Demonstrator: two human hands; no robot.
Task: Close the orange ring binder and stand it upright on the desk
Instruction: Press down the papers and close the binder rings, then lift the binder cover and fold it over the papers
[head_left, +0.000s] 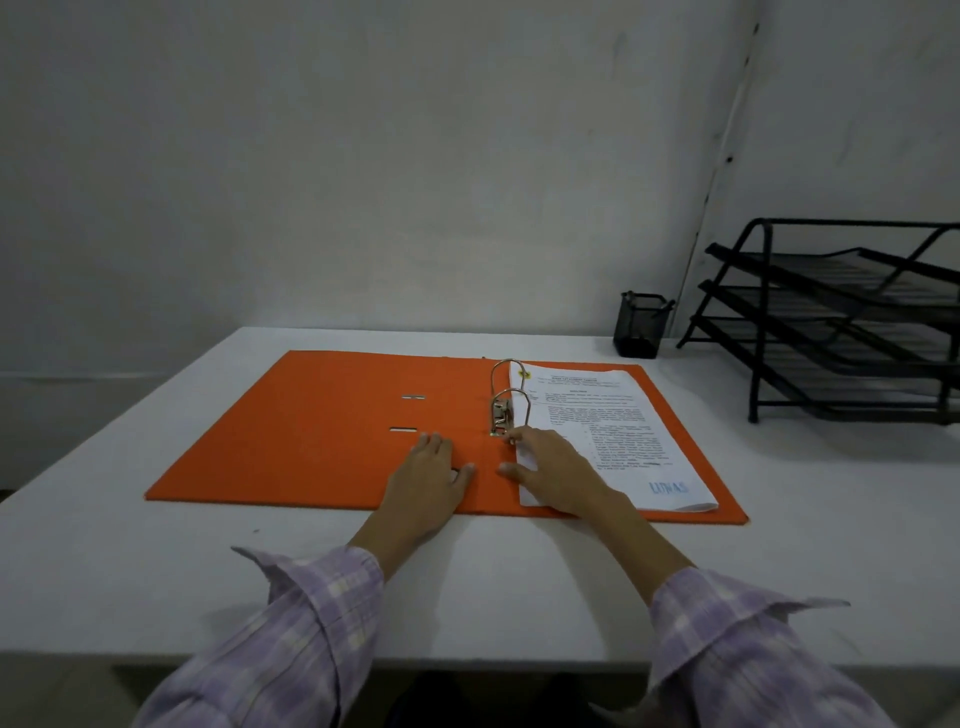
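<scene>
The orange ring binder (311, 436) lies open and flat on the white desk (156, 571). Its metal rings (506, 402) arch over the spine, and a stack of printed papers (613, 436) rests on the right half. My left hand (428, 480) lies flat on the binder near the spine, fingers spread, holding nothing. My right hand (550, 467) rests palm down on the near left part of the papers, its fingertips close to the lever at the base of the rings.
A black mesh pen cup (640, 325) stands at the back of the desk. A black three-tier wire letter tray (841, 322) fills the back right corner. A grey wall runs behind the desk.
</scene>
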